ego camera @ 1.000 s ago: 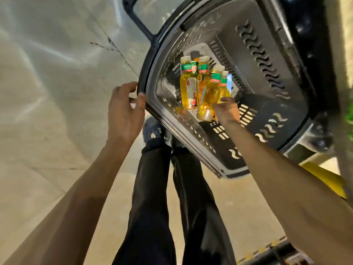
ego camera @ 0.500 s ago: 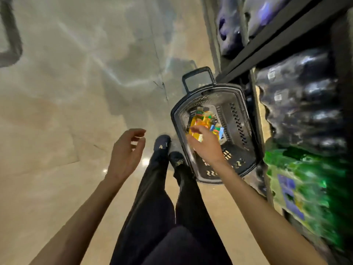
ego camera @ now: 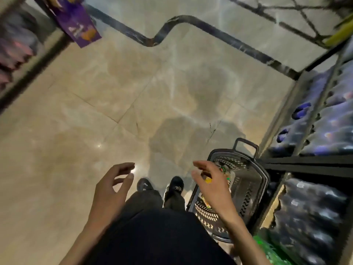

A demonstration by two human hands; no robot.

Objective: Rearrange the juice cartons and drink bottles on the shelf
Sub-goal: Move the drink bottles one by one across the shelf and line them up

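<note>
Grey basket (ego camera: 250, 180) is sitting on the floor (ego camera: 133, 92) beside the right shelf (ego camera: 305, 165), lengthwise near-to-far. Drink bottles (ego camera: 228, 175) inside are lying blurred, direction unclear. Left hand (ego camera: 110, 194) and right hand (ego camera: 214, 192) are hovering, loosely spread, empty.

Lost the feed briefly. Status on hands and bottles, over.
Left hand open, empty. Right hand open, over the basket. Bottles in basket, partly hidden by right hand. No obstruction seen.

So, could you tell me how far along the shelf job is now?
Little looks done: the drink bottles lie in the basket on the floor. In hand: nothing; the left hand and right hand hang open, the right above the basket. Left: moving them to the shelf.
</note>
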